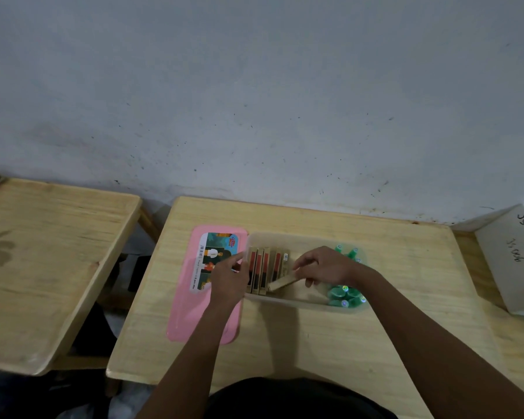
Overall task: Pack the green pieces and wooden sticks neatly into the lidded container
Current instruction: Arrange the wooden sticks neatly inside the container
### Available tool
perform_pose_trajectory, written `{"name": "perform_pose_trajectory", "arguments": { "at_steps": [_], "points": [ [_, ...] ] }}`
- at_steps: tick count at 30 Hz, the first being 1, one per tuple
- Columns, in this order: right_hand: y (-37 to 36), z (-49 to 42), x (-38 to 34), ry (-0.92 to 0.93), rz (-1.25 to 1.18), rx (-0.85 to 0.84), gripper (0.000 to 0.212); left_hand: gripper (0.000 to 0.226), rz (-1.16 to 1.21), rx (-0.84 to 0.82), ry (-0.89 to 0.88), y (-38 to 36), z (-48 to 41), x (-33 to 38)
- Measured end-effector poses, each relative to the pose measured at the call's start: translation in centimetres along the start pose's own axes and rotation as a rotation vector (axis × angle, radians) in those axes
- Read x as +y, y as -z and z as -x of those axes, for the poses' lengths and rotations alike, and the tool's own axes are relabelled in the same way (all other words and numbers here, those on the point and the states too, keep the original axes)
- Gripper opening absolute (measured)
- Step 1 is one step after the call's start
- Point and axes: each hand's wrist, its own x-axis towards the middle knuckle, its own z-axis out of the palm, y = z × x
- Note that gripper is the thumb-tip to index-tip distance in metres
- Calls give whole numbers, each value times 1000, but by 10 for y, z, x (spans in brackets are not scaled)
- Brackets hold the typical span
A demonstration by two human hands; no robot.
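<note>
A translucent container [297, 302] stands on the wooden table [285, 343]. Several wooden sticks [262, 269] with red faces stand in a row at its left end. Green pieces [344, 293] fill its right end, some partly hidden by my right wrist. My right hand [322, 266] is inside the container, shut on one wooden stick [282, 282] that lies tilted beside the row. My left hand [229, 278] rests at the container's left wall, fingers touching the outermost sticks. The pink lid [194, 309] lies flat on the table, just left of the container.
A second wooden table [49, 261] stands to the left across a gap. A white box [510, 258] with handwriting sits at the right edge. The grey wall [254, 101] runs right behind the tables.
</note>
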Motion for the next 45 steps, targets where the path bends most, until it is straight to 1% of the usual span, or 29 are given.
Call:
{"name": "perform_pose_trajectory", "arguments": {
  "at_steps": [3,7,12,15,18,20,22,25,27,31,34,35,37,40,43,45],
  "points": [
    [0,5,-2,-29,-112,69,23,33,6,7,12,0,1,2],
    [-2,5,-2,-64,-160,128,30,33,8,8,4,0,2,3],
    [-7,-5,1,-126,-46,244,40,33,13,7,-3,0,2,3],
    [-11,-10,0,-136,94,291,46,32,26,4,10,0,3,3],
    [-15,-19,-4,-126,227,357,43,32,30,-1,10,0,4,4],
    [-16,-28,-8,-103,264,384,39,32,20,-2,-5,0,4,5],
    [-16,-38,-12,-95,283,387,41,32,9,-3,-6,1,4,5],
    [-17,-51,-17,-129,266,400,47,33,8,-8,9,0,4,3],
    [-21,-58,-18,-145,270,427,47,33,9,-8,16,0,4,3],
    [-36,-64,-21,-138,248,488,37,35,19,-8,25,0,5,3],
    [-49,-65,-20,-161,152,551,30,35,19,0,18,0,5,5],
    [-54,-64,-20,-165,109,559,30,35,20,1,15,1,5,5],
    [-64,-62,-19,-159,51,555,41,35,22,0,15,1,5,4],
    [-76,-56,-17,-132,41,515,53,34,28,-3,15,1,5,4],
    [-79,-47,-14,-113,19,519,54,34,37,-12,18,1,4,5],
    [-75,-42,-17,-92,18,504,46,34,32,-14,24,1,5,5]
  ]
}}
